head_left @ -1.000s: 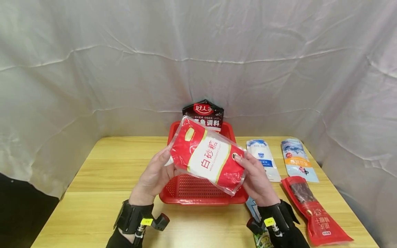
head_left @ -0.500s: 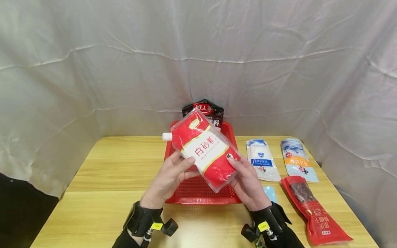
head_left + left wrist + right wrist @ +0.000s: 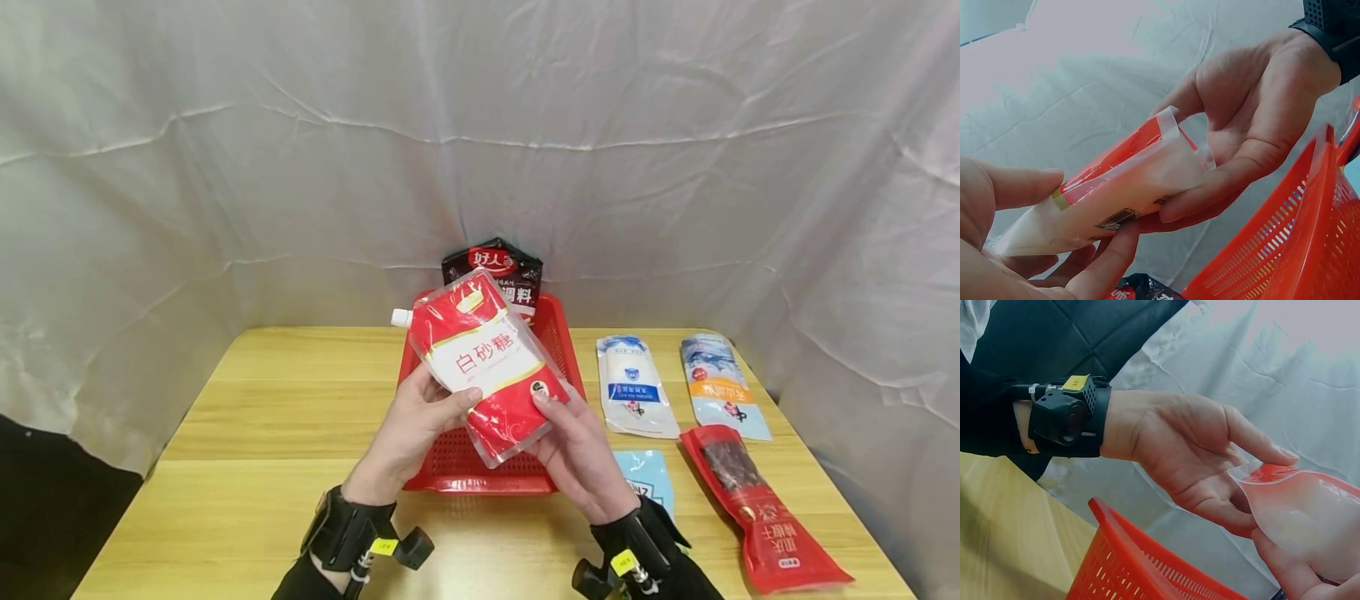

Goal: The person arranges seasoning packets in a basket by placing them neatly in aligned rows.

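Note:
A red and white pouch of white granulated sugar [image 3: 491, 360] with a white screw cap [image 3: 402, 317] is held tilted above a red plastic basket [image 3: 491, 486]. My left hand [image 3: 408, 429] grips its lower left edge, thumb on the front. At the lower right corner, my right hand [image 3: 583, 450] pinches the pouch with the thumb on its printed face. In the left wrist view the pouch [image 3: 1141, 187] shows its pale back and a barcode, with fingers of both hands under it. The right wrist view shows the clear sealed end of the pouch [image 3: 1297, 512].
A black seasoning pouch [image 3: 517, 271] stands at the basket's back. To the right lie a white and blue packet [image 3: 637, 387], a blue and orange packet [image 3: 723, 387], a long red packet [image 3: 768, 517] and a light blue packet [image 3: 647, 475] partly behind my right wrist.
The sugar pouch has turned more upright and shifted slightly left, bringing its cap into view. My left hand has moved right along its edge; my right hand has come left, uncovering the light blue packet.

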Tool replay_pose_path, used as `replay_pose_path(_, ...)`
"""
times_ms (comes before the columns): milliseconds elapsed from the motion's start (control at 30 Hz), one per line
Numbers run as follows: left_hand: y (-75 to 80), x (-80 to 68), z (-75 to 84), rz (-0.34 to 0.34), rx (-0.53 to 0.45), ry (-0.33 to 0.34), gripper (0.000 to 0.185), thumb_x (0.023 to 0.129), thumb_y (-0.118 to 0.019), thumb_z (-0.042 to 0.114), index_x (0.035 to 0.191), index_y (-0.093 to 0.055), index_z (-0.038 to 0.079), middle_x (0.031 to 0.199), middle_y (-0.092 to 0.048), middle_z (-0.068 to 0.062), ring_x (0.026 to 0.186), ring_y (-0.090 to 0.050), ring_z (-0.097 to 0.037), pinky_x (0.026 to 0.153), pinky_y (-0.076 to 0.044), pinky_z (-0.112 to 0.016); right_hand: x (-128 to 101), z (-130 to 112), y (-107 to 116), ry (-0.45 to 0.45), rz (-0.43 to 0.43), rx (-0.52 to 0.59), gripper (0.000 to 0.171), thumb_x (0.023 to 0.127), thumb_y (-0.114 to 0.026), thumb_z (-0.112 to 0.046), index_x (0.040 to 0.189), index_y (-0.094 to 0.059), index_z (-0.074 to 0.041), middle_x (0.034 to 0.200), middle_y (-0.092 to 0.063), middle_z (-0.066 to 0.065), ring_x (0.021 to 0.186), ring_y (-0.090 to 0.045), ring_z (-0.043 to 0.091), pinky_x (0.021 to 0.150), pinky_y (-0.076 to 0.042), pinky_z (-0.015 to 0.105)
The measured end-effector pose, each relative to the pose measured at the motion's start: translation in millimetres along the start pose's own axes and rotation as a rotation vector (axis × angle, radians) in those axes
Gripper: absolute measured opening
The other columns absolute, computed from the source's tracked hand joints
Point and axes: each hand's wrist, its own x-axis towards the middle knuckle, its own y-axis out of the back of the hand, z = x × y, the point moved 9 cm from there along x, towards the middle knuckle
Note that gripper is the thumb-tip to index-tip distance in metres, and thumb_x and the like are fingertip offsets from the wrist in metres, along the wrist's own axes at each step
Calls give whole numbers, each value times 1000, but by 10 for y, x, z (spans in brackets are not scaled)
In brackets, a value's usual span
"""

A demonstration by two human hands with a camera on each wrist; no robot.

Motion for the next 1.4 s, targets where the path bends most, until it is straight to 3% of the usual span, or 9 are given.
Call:
replay_pose_path(467, 50, 7, 50, 31, 35, -11, 63, 94, -70, 2, 151, -44, 10, 139, -58, -17, 114, -66, -24, 87, -62, -40, -25, -6, -38, -29, -14, -62, 57, 107, -54, -21, 157, -28, -15, 152, -45, 10, 131, -58, 25, 101, -56, 39)
replay_pose_path(833, 92, -18, 112, 22, 38, -1, 61, 95, -68, 1, 151, -44, 6, 140, -59, -19, 111, -68, -23, 87, -62, -39, 2, -56, 34, -37, -19, -168, 49, 106, -52, -20, 150, -34, -12, 145, -53, 7, 125, -61, 22, 99, -57, 36)
replay_pose_path(1200, 72, -50, 138, -52, 89, 15, 66, 93, -73, 8, 151, -43, 6, 140, -59, -18, 116, -66, -27, 96, -59, -43, -16, -269, 58, 49, -19, -377, 57, 102, -60, -21, 151, -32, -12, 150, -43, 10, 136, -49, 28, 104, -54, 40)
replay_pose_path(1400, 7, -62, 158, -145, 150, -16, 64, 94, -72, 7, 151, -43, 2, 135, -61, -22, 110, -69, -27, 91, -61, -41, -13, -433, 123, 105, -11, -448, 62, 103, -61, -18, 157, -31, -12, 152, -45, 8, 131, -55, 26, 101, -56, 37)
